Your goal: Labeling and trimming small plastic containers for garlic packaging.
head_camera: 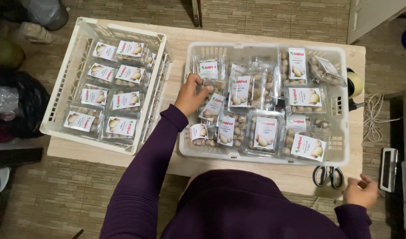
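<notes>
My left hand reaches into the right white crate and closes on a clear plastic pack of small pale eggs at the crate's left side. Many more labelled clear packs lie jumbled in that crate. The left white crate holds several packs laid in two neat rows. My right hand rests at the table's near right edge, fingers loosely curled, holding nothing, just right of black-handled scissors.
A wooden table carries both crates. A tape roll and white cord lie at the right edge, with a small scale beyond. Dark bags sit on the floor at left.
</notes>
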